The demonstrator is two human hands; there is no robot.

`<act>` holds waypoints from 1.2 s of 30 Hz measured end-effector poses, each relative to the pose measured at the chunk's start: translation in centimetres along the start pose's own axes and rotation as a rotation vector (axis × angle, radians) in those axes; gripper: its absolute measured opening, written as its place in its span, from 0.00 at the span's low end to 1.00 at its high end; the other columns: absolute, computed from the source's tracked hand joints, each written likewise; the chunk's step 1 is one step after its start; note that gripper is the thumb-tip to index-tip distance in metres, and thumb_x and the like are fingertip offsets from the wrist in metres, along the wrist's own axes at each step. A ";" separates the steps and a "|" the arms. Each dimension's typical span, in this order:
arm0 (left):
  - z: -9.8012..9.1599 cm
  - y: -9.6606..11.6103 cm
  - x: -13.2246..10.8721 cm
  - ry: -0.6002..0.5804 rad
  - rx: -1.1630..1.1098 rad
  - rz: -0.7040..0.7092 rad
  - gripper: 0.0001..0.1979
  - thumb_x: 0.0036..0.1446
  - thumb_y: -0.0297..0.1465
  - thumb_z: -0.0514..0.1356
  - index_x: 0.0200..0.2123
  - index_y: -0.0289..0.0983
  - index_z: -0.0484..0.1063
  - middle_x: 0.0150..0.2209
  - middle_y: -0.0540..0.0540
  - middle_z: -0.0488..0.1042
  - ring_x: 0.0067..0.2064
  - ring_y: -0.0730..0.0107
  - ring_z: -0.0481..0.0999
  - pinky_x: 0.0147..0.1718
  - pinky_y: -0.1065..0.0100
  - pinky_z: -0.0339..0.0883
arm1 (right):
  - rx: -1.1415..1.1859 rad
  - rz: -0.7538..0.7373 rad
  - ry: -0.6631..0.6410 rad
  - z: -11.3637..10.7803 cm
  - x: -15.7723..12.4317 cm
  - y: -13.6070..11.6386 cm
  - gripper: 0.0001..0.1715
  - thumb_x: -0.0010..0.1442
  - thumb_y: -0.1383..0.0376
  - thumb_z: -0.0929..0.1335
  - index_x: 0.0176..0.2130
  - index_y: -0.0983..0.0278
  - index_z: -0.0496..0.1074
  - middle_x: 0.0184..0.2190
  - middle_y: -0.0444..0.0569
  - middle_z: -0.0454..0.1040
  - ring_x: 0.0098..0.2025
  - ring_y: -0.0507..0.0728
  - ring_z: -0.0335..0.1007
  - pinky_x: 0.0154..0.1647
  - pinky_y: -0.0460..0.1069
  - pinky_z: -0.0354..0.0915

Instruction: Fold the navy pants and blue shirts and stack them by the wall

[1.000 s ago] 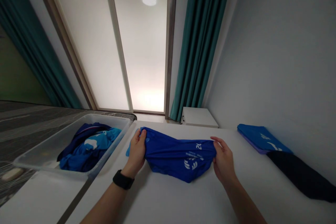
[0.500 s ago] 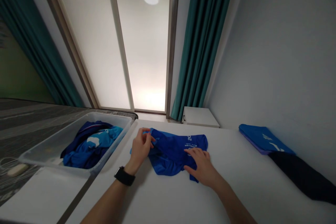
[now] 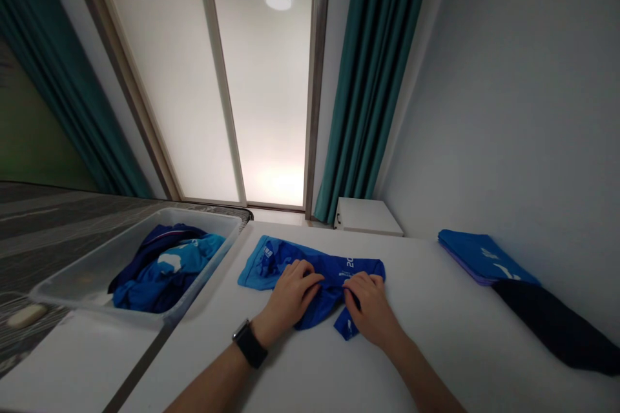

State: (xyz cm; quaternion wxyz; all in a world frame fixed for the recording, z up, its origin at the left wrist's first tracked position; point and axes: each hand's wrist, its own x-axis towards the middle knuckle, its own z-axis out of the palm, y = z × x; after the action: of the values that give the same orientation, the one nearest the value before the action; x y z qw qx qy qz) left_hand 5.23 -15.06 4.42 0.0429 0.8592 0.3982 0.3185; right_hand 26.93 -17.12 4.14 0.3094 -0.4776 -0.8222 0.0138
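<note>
A blue sports shirt (image 3: 334, 264) with white print lies partly folded on the white table (image 3: 300, 368), its lighter blue part to the left. My left hand (image 3: 293, 293), below a black watch (image 3: 249, 343), is closed on the near middle edge of the cloth. To its right, my right hand (image 3: 371, 306) pinches the same edge, with thumb and fingers together. One loose flap of the shirt hangs toward me between and under the hands. The cloth right under my fingertips is hidden.
At the left stands a translucent plastic bin (image 3: 72, 303) holding crumpled blue clothes (image 3: 165, 271). On the right, a folded blue stack (image 3: 484, 255) and a dark garment (image 3: 557, 326) lie by the wall. A white cabinet (image 3: 369, 216) sits beyond the table's far edge.
My left hand has moved from the shirt's far left corner to its near middle edge. The left end now lies flatter. My right hand has closed on the near edge.
</note>
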 end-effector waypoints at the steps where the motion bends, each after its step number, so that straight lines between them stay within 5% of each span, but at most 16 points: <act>1: -0.1 -0.2 0.0 0.033 -0.023 -0.017 0.11 0.65 0.28 0.54 0.44 0.40 0.75 0.41 0.43 0.69 0.42 0.60 0.67 0.42 0.59 0.63 | 0.000 -0.007 -0.007 -0.1 0.0 -0.2 0.13 0.64 0.71 0.59 0.35 0.62 0.71 0.35 0.50 0.76 0.42 0.59 0.67 0.47 0.57 0.54; 8: -0.4 0.5 0.2 0.121 -0.157 -0.067 0.11 0.66 0.31 0.53 0.40 0.38 0.75 0.34 0.45 0.67 0.40 0.62 0.67 0.40 0.60 0.63 | 0.013 -0.070 0.042 0.4 0.2 -1.5 0.09 0.63 0.63 0.64 0.43 0.62 0.70 0.39 0.52 0.75 0.42 0.61 0.68 0.46 0.56 0.58; 12: -0.7 1.2 0.4 0.074 -0.235 -0.090 0.15 0.67 0.34 0.53 0.30 0.37 0.73 0.34 0.45 0.68 0.39 0.63 0.67 0.43 0.58 0.61 | 0.019 -0.039 0.070 1.2 0.6 -2.2 0.09 0.65 0.64 0.61 0.35 0.61 0.69 0.33 0.50 0.73 0.38 0.60 0.67 0.42 0.55 0.59; 21: -0.8 0.8 0.2 0.358 -0.105 -0.120 0.09 0.65 0.32 0.54 0.35 0.39 0.73 0.34 0.45 0.70 0.38 0.62 0.68 0.41 0.59 0.60 | 0.856 0.373 -0.120 0.5 1.3 -1.4 0.20 0.60 0.49 0.66 0.28 0.61 0.64 0.22 0.39 0.61 0.25 0.50 0.56 0.26 0.45 0.56; 25: -0.6 1.2 -0.2 0.188 -0.262 -0.060 0.09 0.65 0.34 0.53 0.38 0.38 0.72 0.29 0.47 0.70 0.34 0.64 0.69 0.37 0.63 0.63 | 1.019 0.465 -0.093 -0.2 1.9 -2.3 0.22 0.59 0.47 0.67 0.33 0.64 0.69 0.24 0.41 0.67 0.24 0.50 0.60 0.26 0.45 0.60; 31: -0.1 2.2 -0.6 -0.005 -0.613 -0.071 0.24 0.60 0.35 0.60 0.58 0.39 0.62 0.53 0.40 0.70 0.52 0.57 0.70 0.52 0.58 0.64 | 0.747 0.182 -0.143 -1.2 2.2 -2.7 0.16 0.64 0.62 0.60 0.38 0.60 0.75 0.34 0.48 0.76 0.41 0.58 0.71 0.47 0.53 0.67; 33: 0.2 2.5 -0.6 -0.021 -0.642 -0.128 0.28 0.55 0.33 0.64 0.58 0.39 0.62 0.52 0.41 0.70 0.52 0.56 0.70 0.52 0.58 0.64 | 0.581 0.082 -0.078 -1.1 2.2 -2.4 0.16 0.62 0.67 0.59 0.37 0.60 0.75 0.36 0.50 0.75 0.41 0.58 0.71 0.47 0.54 0.66; 36: 0.6 2.8 -0.3 -0.014 -0.710 -0.220 0.20 0.57 0.29 0.60 0.53 0.38 0.65 0.46 0.44 0.72 0.45 0.61 0.72 0.47 0.61 0.66 | 0.430 0.049 0.008 -0.5 2.6 -1.9 0.11 0.60 0.69 0.61 0.37 0.59 0.72 0.35 0.49 0.73 0.39 0.58 0.69 0.43 0.53 0.66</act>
State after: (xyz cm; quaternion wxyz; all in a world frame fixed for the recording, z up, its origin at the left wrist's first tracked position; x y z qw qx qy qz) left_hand 7.26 -17.05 4.73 0.3749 0.7450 0.3527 0.4243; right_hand 24.78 -16.28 6.46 0.4071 -0.4206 -0.7871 0.1944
